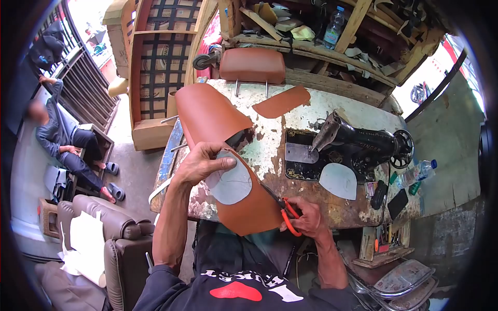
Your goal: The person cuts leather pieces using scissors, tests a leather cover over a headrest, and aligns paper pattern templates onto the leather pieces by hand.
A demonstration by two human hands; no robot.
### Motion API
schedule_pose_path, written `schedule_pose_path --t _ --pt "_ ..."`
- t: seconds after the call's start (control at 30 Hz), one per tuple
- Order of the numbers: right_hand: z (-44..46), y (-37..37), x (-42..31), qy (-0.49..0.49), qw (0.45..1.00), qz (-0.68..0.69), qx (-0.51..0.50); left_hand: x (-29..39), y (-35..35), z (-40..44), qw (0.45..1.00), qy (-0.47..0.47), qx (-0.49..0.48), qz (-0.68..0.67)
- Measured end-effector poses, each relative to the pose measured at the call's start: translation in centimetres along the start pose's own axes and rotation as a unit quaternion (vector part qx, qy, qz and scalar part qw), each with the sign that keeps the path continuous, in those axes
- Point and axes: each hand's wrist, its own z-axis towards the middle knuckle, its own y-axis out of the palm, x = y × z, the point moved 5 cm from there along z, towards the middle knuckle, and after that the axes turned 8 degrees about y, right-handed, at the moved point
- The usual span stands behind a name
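"Orange-handled scissors [284, 213] sit closest to us; how do we hold them?"

"With our right hand [307, 218] curled around the handles, dark blades at the right edge of the brown sheet [249, 215]; how far they part, we cannot tell"

"And where does the sheet lie?"

"Between our two hands, its lower corner toward our body, its top pinched in our left hand [205, 163], with our thumb pressing the white template [232, 187] onto it"

"How do we expect it to handle?"

"Light and supple, leather or an imitation of it, so we judge that it sags and swings if only one end is held. The template looks thin, perhaps card, and may slip on that smooth face"

"Where should we take hold, then?"

"Near the top, thumb over both layers, fingers well clear of the blades"

"What is beyond our hands?"

"Worn table [270, 150], a curved brown piece [207, 111] just past our left hand, the sewing machine [355, 139] to our right, and farther back a brown headrest [252, 66] with two metal posts"
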Motion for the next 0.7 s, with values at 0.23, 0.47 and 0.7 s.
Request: schedule_pose_path --t 0.23,0.47,0.7 --pt "0.0 -0.5 -1.5 -0.02 0.999 -0.026 0.009 -0.1 1.3 -0.2 0.998 -0.013 -0.034 0.044" --pt "-0.3 -0.6 -0.9 -0.005 1.0 -0.028 0.005 -0.1 1.8 -0.2 0.997 -0.004 -0.039 0.061" --pt "0.0 -0.9 -2.7 -0.019 0.999 -0.03 0.031 -0.1 3.1 -0.4 0.996 -0.005 -0.05 0.075"
